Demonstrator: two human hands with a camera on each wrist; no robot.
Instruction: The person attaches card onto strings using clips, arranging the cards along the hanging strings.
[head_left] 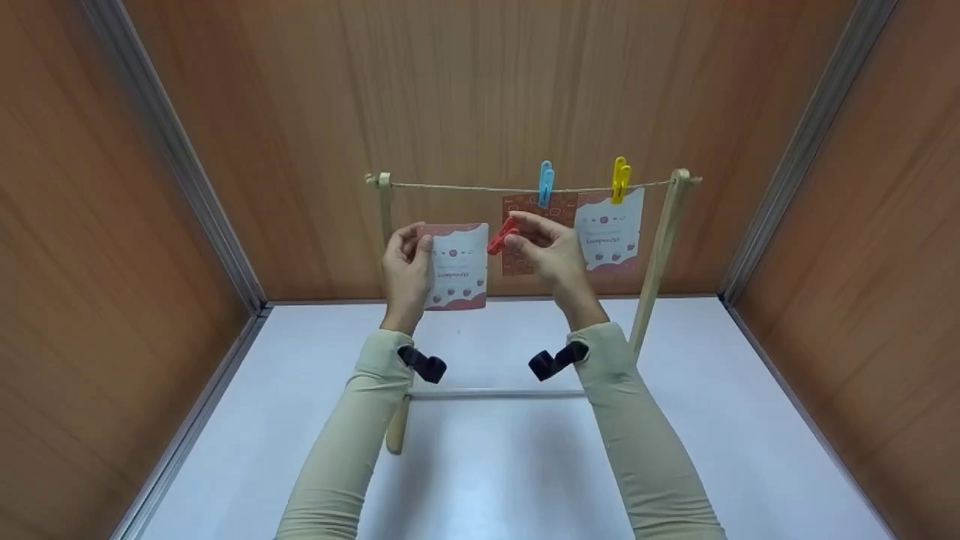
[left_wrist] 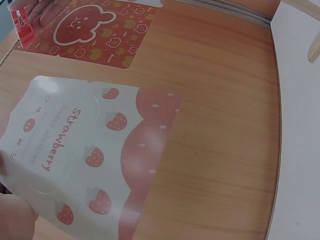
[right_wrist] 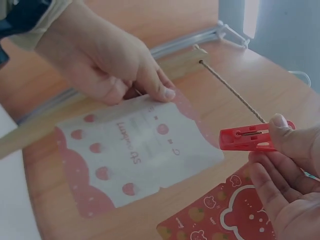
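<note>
My left hand [head_left: 406, 274] pinches a pink-and-white strawberry bag [head_left: 459, 270] by its left edge, just below the string [head_left: 450, 187]. Its printed word reads upside down in the head view. A red clothespin [head_left: 502, 236] is held between thumb and fingers of my right hand [head_left: 551, 251], close to the bag's upper right corner but apart from it. Behind the right hand hangs a red patterned bag [head_left: 517, 261], under a blue clothespin [head_left: 546, 184] on the string. A second strawberry bag [head_left: 611, 232] hangs beside it under a yellow clothespin [head_left: 621, 180].
A wooden post [head_left: 660, 262] stands at the right end of the string and another post [head_left: 385, 202] at the left. A pale bar [head_left: 495, 393] runs low between them over the white table [head_left: 750, 450]. Wood-grain panels [head_left: 465, 90] enclose the back and sides.
</note>
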